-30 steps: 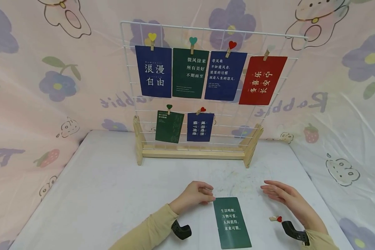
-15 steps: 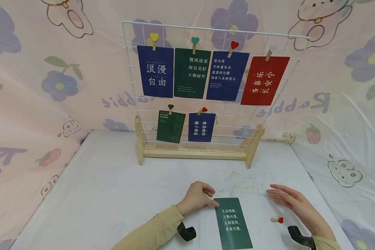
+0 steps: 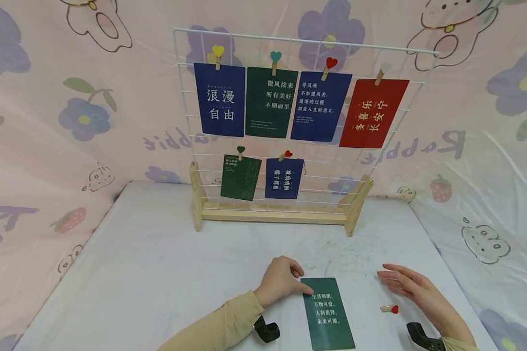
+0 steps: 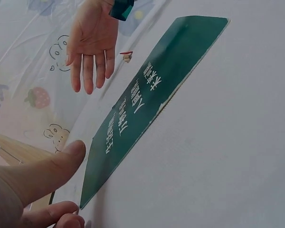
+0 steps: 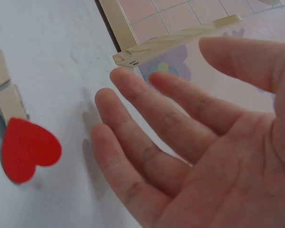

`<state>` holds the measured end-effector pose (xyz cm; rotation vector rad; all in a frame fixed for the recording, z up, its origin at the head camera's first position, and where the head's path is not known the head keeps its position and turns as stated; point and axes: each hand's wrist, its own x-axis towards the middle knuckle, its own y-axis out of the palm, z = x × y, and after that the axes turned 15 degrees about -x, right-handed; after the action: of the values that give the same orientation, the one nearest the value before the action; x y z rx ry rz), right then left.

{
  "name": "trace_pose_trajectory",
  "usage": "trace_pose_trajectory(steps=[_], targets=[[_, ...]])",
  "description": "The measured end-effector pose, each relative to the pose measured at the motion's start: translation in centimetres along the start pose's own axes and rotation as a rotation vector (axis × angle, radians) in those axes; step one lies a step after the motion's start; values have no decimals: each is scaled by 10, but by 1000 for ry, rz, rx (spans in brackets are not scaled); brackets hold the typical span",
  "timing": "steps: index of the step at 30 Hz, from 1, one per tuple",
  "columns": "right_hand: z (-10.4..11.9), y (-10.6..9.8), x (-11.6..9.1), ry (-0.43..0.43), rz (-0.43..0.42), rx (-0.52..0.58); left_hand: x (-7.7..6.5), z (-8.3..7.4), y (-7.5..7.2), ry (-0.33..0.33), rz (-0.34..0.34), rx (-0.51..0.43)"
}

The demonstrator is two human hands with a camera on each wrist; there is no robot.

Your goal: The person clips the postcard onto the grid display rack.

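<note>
A green card (image 3: 327,314) with white writing lies on the white table in the head view. At its far left corner is my left hand (image 3: 283,280), its thumb above the card and a fingertip at the corner. In the left wrist view a gap shows between the thumb (image 4: 76,149) and that fingertip; whether the thumb touches the card is unclear. A small wooden clothespin with a red heart (image 3: 390,309) lies right of the card. Beyond it my right hand (image 3: 410,287) hovers, palm turned inward, fingers loosely extended and holding nothing; the right wrist view shows the clothespin (image 5: 12,99) beside its fingers.
A white wire grid (image 3: 307,40) on a wooden stand (image 3: 272,215) rises at the table's back. Several blue, green and red cards, such as a red card (image 3: 373,114), hang from it by heart clothespins. Patterned cloth (image 3: 48,156) encloses the table.
My left hand has moved slightly right and nearer, so its thumb now overlaps the green card's corner. My right hand has drifted right and nearer. Card and clothespin stay in place.
</note>
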<state>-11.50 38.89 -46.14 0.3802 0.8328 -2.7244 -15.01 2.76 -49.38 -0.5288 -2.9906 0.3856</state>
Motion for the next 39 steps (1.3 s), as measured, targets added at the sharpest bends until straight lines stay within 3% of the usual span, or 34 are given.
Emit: trace_pose_trajectory(steps=[9, 32, 39], targets=[[-2, -1, -4, -51, 33, 22, -1, 0, 4, -6, -27, 55], [-6, -4, -11, 116, -5, 21, -2, 2, 3, 36, -52, 13], [-11, -5, -11, 109, -13, 60, -5, 7, 3, 49, -64, 4]])
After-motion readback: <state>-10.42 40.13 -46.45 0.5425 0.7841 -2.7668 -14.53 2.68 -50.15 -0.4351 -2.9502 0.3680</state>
